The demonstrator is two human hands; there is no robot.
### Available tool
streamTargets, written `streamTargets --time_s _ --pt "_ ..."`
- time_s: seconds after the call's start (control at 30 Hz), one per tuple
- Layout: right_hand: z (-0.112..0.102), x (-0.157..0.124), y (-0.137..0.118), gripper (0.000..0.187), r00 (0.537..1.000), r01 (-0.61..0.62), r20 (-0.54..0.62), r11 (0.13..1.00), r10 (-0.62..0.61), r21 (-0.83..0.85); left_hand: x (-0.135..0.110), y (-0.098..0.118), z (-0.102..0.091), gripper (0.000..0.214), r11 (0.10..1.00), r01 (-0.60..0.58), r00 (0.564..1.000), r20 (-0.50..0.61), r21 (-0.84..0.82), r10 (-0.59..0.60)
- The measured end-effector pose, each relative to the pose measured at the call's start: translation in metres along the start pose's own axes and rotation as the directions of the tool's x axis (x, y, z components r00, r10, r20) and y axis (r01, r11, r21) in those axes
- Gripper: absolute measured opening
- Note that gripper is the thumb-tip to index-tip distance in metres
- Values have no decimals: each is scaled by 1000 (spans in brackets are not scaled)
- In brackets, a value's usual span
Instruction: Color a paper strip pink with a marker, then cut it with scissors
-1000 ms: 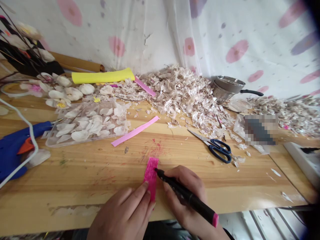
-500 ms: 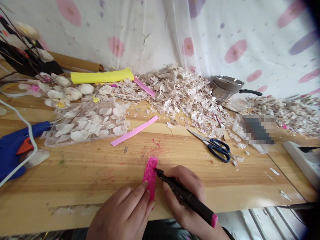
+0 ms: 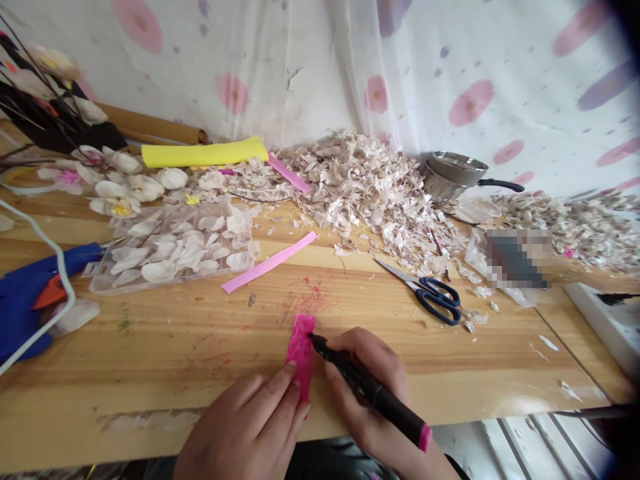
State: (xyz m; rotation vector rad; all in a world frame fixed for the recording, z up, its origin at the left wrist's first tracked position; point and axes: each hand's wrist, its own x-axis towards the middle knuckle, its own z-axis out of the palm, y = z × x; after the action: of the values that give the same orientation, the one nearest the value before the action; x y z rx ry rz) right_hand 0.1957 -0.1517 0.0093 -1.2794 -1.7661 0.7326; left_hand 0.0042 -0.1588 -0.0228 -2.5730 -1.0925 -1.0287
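A bright magenta strip (image 3: 302, 337) lies on the wooden table near the front edge, its surface streaked with ink. My left hand (image 3: 245, 420) holds its lower part against the tabletop, fingers close together across it. In my right hand (image 3: 375, 380) is a black marker pen (image 3: 373, 387) with a pink end cap, gripped between thumb and fingers. The marker's tip touches the strip's right side near the top. Beyond lies a pale pink paper strip (image 3: 270, 262). Dark-handled scissors (image 3: 425, 293) rest to the right, blades partly apart.
At left are a blue glue gun (image 3: 30, 293) with a white cord and a clear tray (image 3: 165, 280) of white petals. A yellow roll (image 3: 205, 153), a heap of dried petals (image 3: 360, 180) and a metal pan (image 3: 450, 177) stand along the curtain. A white box (image 3: 607, 327) is at right.
The back end of the marker has shifted slightly left and up with my right hand. Its tip stays at almost the same spot. My left hand has hardly moved.
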Motion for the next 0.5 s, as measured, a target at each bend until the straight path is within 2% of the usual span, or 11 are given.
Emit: streamTargets --time_s 0.1,0.2,0.33,0.47,0.5 --pt "-2 -3 4 7 982 -89 -161 994 99 67 -2 0 2 33 1000 3 1000 -5 7 -3" --pt "-3 -4 12 6 926 -140 -307 954 221 264 -4 0 4 28 999 0 998 -57 34 2" --pt "-2 -4 20 11 895 -140 -317 872 314 468 -2 -4 4 15 998 -53 987 -150 15 55" --pt "-1 -6 27 16 883 -129 -295 793 365 595 -6 -8 4 24 967 -245 969 -15 70 247" --pt "-1 -7 29 18 883 -120 -294 781 367 613 -9 -8 5 23 962 -263 965 -4 78 264"
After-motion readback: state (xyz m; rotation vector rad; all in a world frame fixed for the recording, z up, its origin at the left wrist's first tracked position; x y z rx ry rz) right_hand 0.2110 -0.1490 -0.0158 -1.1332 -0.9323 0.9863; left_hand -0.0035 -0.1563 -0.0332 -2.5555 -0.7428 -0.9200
